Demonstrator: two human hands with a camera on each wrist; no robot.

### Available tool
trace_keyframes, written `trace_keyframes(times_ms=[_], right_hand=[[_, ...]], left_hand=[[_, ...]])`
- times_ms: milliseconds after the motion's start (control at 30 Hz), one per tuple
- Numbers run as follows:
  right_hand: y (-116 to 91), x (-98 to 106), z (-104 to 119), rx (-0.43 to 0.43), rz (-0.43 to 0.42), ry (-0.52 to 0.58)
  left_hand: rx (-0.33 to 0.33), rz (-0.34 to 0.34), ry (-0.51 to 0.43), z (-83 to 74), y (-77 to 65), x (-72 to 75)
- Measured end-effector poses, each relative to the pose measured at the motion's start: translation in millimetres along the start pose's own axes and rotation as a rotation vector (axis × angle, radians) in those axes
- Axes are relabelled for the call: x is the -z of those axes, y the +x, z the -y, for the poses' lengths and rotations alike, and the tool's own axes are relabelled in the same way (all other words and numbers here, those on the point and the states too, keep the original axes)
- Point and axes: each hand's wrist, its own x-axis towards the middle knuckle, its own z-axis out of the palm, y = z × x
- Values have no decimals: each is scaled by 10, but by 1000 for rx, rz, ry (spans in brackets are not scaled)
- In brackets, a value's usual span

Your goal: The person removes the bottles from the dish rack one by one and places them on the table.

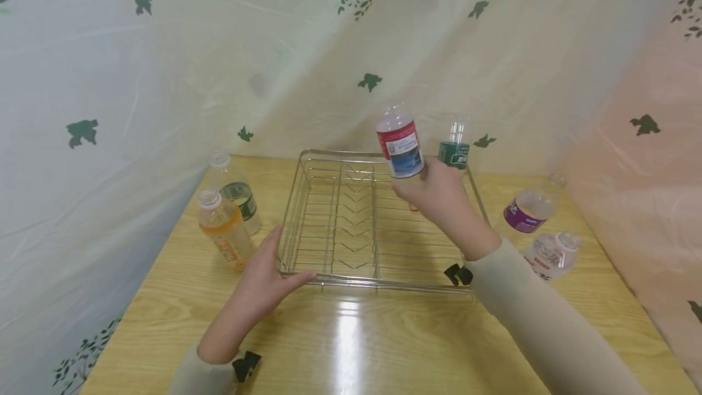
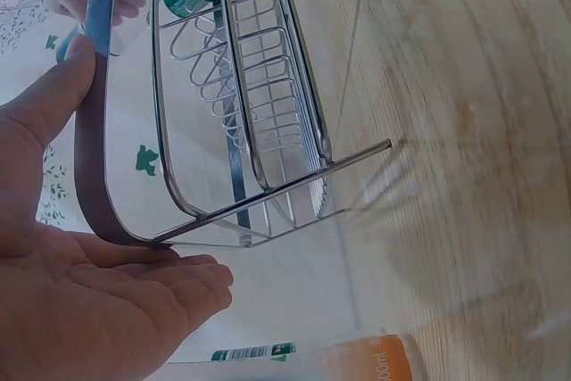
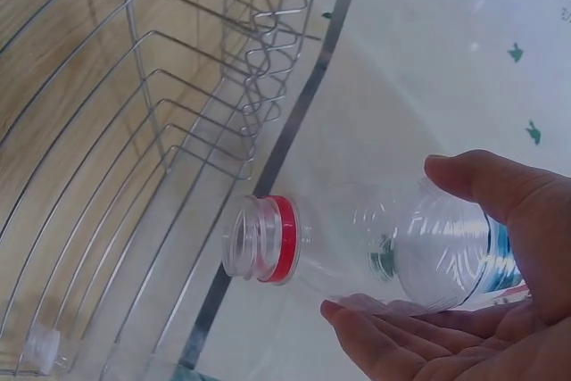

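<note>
My right hand (image 1: 441, 191) grips a clear plastic bottle (image 1: 404, 150) with a red and blue label, raised over the right half of a wire dish rack (image 1: 353, 279). The bottle is tilted upside down; in the right wrist view its uncapped neck, with a red ring (image 3: 284, 240), points toward the rack. At the rack's front left corner is my left hand (image 1: 262, 279), thumb along the front rim and fingers along the side. In the left wrist view the thumb touches the metal rim (image 2: 92, 113), and the other fingers lie nearly straight beside the corner.
Left of the rack stand an orange-tinted bottle (image 1: 225, 233) and a green-labelled bottle (image 1: 240, 195). A purple-labelled bottle (image 1: 523, 215) and another clear bottle (image 1: 551, 255) are on the right. Another green-labelled bottle (image 1: 454, 154) shows at the back right corner. A patterned sheet (image 1: 307, 78) hangs behind the table.
</note>
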Motion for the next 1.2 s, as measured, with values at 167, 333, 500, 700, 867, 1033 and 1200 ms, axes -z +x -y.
trace_keyframes(times_ms=[167,333,500,700,867,1033,1200], right_hand=[[-124,12,31,77,-18,-15],[-263,43,48,118,-50,-70],[-422,77,77,105,-31,-76],[-579,91,106,114,-24,-108],[-692,106,115,136,-22,-118],[-791,101,101,156,-10,-135],[-887,86,100,168,-2,-158]], left_hand=[[-2,-3,-6,-1,2,-3],[-2,-3,-7,-11,-2,-4],[-20,-10,2,-21,-1,-4],[-77,-32,-8,-56,14,8],[-95,-34,1,-102,10,29],[-85,-24,44,-205,-14,83],[-128,-30,49,-333,-7,155]])
